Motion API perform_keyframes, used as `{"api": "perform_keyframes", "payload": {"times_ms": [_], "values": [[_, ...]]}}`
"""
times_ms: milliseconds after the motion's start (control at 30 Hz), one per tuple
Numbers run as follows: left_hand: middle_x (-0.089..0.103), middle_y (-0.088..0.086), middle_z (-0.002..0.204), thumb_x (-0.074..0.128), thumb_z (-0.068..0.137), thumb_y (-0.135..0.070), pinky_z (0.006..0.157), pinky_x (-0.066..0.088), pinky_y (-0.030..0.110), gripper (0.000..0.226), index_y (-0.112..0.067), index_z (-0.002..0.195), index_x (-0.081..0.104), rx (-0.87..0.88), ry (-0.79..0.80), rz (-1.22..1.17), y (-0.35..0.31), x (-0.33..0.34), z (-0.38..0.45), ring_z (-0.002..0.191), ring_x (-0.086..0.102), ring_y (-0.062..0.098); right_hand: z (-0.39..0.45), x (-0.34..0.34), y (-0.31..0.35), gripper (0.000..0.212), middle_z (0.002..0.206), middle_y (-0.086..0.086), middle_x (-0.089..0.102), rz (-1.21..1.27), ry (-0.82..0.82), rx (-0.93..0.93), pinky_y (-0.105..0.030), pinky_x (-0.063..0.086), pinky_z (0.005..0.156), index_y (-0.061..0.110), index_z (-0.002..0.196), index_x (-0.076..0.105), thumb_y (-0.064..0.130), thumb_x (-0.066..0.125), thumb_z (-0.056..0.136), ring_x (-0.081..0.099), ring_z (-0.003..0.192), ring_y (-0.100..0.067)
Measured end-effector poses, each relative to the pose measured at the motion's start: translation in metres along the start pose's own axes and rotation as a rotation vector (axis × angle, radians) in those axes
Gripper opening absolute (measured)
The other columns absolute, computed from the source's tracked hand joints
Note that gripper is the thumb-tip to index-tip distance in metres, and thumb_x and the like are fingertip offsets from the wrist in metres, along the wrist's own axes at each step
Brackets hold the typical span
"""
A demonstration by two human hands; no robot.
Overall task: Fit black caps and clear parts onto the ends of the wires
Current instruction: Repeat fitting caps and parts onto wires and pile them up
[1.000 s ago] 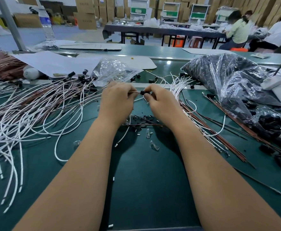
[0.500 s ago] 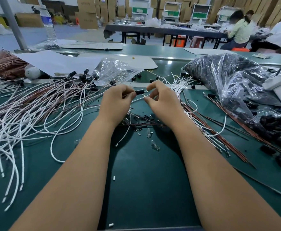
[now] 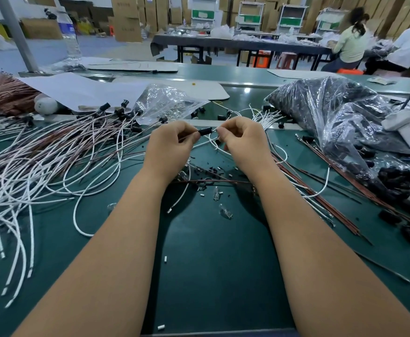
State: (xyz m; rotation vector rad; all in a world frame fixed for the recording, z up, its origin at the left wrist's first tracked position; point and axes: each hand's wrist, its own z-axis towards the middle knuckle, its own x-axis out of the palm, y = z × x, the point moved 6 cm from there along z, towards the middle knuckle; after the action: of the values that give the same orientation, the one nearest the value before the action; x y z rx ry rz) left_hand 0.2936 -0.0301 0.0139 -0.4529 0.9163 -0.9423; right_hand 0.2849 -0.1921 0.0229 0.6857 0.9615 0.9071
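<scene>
Two hands, the left hand (image 3: 168,144) and the right hand (image 3: 244,139), are showing mid-frame. One water bottle (image 3: 70,36) is standing upper left. Two people are sitting upper right. Three plastic bags are lying around. The wires are too many to count.

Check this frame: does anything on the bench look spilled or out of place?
Small black and white bits and a few clear parts lie scattered loose on the green mat below the hands, outside any bag. Otherwise nothing looks damaged; the left hand and right hand hold a black cap between them.

Green bench (image 3: 218,276): wires (image 3: 41,171), bags (image 3: 332,113), caps (image 3: 209,171).
</scene>
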Motion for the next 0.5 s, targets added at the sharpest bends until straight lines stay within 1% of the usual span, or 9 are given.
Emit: {"api": "perform_keyframes", "payload": {"times_ms": [67, 167, 200, 267, 300, 333, 433, 500], "values": [[0.058, -0.013, 0.067, 0.065, 0.090, -0.016, 0.055, 0.034, 0.006, 0.006, -0.012, 0.090, 0.070, 0.005, 0.015, 0.005, -0.0012, 0.0007, -0.0005, 0.056, 0.050, -0.009, 0.0006, -0.0005, -0.0012, 0.009, 0.079, -0.013, 0.069, 0.028, -0.008, 0.008, -0.034, 0.053, 0.067, 0.014, 0.083, 0.065, 0.011, 0.063, 0.091, 0.058, 0.062, -0.014], [0.059, -0.011, 0.067, 0.066, 0.089, -0.016, 0.056, 0.035, 0.005, 0.006, -0.012, 0.089, 0.070, 0.008, 0.028, 0.007, -0.0033, 0.0020, -0.0012, 0.057, 0.051, -0.008, 0.0013, -0.0011, -0.0025, 0.015, 0.076, -0.010, 0.068, 0.041, -0.017, 0.003, -0.035, 0.054, 0.068, 0.019, 0.079, 0.062, 0.010, 0.063, 0.091, 0.059, 0.063, -0.015], [0.061, -0.007, 0.068, 0.065, 0.090, -0.016, 0.056, 0.037, 0.009, 0.006, -0.011, 0.089, 0.069, 0.004, 0.034, 0.005, -0.0037, 0.0028, -0.0015, 0.057, 0.051, -0.004, 0.0015, -0.0013, -0.0028, 0.017, 0.075, -0.008, 0.068, 0.045, -0.017, 0.000, -0.037, 0.055, 0.070, 0.020, 0.078, 0.062, 0.010, 0.062, 0.091, 0.059, 0.064, -0.015], [0.066, 0.003, 0.072, 0.063, 0.090, -0.015, 0.060, 0.047, 0.022, 0.009, -0.010, 0.087, 0.069, -0.015, 0.058, -0.012, -0.0042, 0.0056, -0.0022, 0.062, 0.057, 0.010, 0.0018, -0.0015, -0.0036, 0.019, 0.074, -0.005, 0.065, 0.051, -0.013, -0.006, -0.039, 0.055, 0.072, 0.022, 0.077, 0.061, 0.009, 0.062, 0.091, 0.059, 0.066, -0.016], [0.068, 0.005, 0.074, 0.062, 0.091, -0.015, 0.065, 0.049, 0.029, 0.009, -0.010, 0.085, 0.068, -0.024, 0.072, -0.024, -0.0044, 0.0069, -0.0025, 0.065, 0.059, 0.017, 0.0022, -0.0017, -0.0037, 0.019, 0.073, -0.005, 0.064, 0.049, -0.012, -0.010, -0.040, 0.055, 0.073, 0.022, 0.077, 0.060, 0.008, 0.062, 0.091, 0.059, 0.067, -0.016], [0.068, 0.005, 0.074, 0.061, 0.091, -0.014, 0.068, 0.051, 0.033, 0.009, -0.012, 0.083, 0.066, -0.028, 0.083, -0.036, -0.0049, 0.0076, -0.0029, 0.067, 0.061, 0.020, 0.0023, -0.0019, -0.0037, 0.019, 0.073, -0.004, 0.064, 0.047, -0.010, -0.014, -0.041, 0.055, 0.073, 0.022, 0.078, 0.060, 0.008, 0.062, 0.091, 0.059, 0.068, -0.017], [0.069, 0.000, 0.072, 0.060, 0.092, -0.015, 0.071, 0.054, 0.036, 0.010, -0.016, 0.083, 0.064, -0.031, 0.102, -0.063, -0.0057, 0.0081, -0.0041, 0.068, 0.064, 0.020, 0.0022, -0.0023, -0.0036, 0.016, 0.073, -0.002, 0.063, 0.044, -0.005, -0.021, -0.039, 0.055, 0.073, 0.020, 0.080, 0.061, 0.009, 0.062, 0.091, 0.059, 0.068, -0.016], [0.069, 0.001, 0.072, 0.059, 0.093, -0.016, 0.074, 0.056, 0.038, 0.012, -0.019, 0.082, 0.062, -0.047, 0.109, -0.078, -0.0048, 0.0087, -0.0043, 0.069, 0.065, 0.020, 0.0019, -0.0025, -0.0034, 0.014, 0.073, -0.002, 0.063, 0.043, -0.001, -0.022, -0.038, 0.054, 0.072, 0.019, 0.081, 0.061, 0.009, 0.061, 0.092, 0.059, 0.068, -0.016]]}}
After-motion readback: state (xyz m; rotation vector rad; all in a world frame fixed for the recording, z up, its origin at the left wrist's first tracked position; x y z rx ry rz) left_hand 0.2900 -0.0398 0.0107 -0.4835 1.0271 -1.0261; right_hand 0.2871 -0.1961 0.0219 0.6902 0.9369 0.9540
